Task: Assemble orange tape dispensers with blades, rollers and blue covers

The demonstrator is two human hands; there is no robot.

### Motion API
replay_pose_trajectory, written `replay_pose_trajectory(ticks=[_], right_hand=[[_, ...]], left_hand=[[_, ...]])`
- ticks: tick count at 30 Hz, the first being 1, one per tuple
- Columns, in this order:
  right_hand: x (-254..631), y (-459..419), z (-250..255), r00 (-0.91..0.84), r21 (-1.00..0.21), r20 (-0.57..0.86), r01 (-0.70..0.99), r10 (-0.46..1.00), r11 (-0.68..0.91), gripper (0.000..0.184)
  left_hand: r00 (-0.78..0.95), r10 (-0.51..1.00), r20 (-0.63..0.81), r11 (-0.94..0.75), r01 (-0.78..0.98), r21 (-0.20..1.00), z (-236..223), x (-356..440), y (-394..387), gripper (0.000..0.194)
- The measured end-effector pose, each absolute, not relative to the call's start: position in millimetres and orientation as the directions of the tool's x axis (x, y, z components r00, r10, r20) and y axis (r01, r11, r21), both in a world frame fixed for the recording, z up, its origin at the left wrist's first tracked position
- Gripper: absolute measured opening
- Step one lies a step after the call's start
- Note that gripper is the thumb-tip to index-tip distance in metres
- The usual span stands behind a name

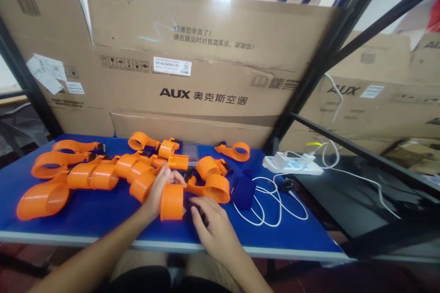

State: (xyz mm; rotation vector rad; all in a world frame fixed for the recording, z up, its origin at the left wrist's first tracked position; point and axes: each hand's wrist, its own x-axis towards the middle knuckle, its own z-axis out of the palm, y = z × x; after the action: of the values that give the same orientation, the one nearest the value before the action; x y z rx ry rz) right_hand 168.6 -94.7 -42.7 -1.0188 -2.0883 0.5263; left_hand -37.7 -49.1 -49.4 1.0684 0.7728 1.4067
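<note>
My left hand (pixel 161 188) is closed on an orange tape dispenser (pixel 172 203), whose round ring hangs down by my palm above the front of the table. Close on its right, my right hand (pixel 213 226) has its fingers curled round something small and dark, largely hidden by the fingers. Several more orange tape dispensers with black ends lie about. One loose dispenser (pixel 217 187) is just beyond my right hand, and another (pixel 106 174) sits in the cluster left of my left hand.
The blue tabletop (pixel 113 219) has a pale front edge. White cable (pixel 263 224) lies coiled on the right, with a white power strip (pixel 292 165) behind it. A large cardboard sheet (pixel 206 73) stands along the back, and a dark metal post (pixel 309 68) rises at the right.
</note>
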Motion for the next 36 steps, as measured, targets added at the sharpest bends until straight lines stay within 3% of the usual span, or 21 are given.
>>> replay_pose_trajectory(ticks=[4,8,13,19,26,31,36], right_hand=[[161,-96,-46,-0.599,-0.362,0.442,0.562,0.668,0.744,0.038],[155,-97,-52,-0.625,-0.289,0.413,0.6,0.662,0.746,0.037],[158,-97,-62,-0.489,-0.372,0.46,0.652,0.741,0.661,0.021],[160,-95,-70,-0.393,-0.432,0.513,0.651,0.763,0.625,0.022],[160,-98,-67,-0.288,-0.487,0.518,0.675,0.806,0.554,0.018],[166,-105,-61,-0.19,-0.678,0.485,0.535,0.854,0.504,0.02],[169,-106,-56,0.042,-0.873,0.452,0.228,0.891,0.432,0.025]], left_hand=[[0.151,0.974,0.169,-0.087,-0.44,0.894,-49,-40,-54,0.066],[0.147,0.975,0.165,-0.084,-0.441,0.893,-50,-38,-56,0.067],[0.117,0.977,0.176,-0.111,-0.428,0.897,-49,-38,-57,0.067],[0.093,0.981,0.169,-0.117,-0.411,0.904,-46,-36,-58,0.068],[0.055,0.983,0.176,-0.135,-0.434,0.891,-44,-30,-64,0.055],[0.045,0.985,0.166,-0.129,-0.442,0.887,-43,-28,-68,0.045],[0.04,0.995,0.096,-0.07,-0.424,0.903,-45,-26,-67,0.042]])
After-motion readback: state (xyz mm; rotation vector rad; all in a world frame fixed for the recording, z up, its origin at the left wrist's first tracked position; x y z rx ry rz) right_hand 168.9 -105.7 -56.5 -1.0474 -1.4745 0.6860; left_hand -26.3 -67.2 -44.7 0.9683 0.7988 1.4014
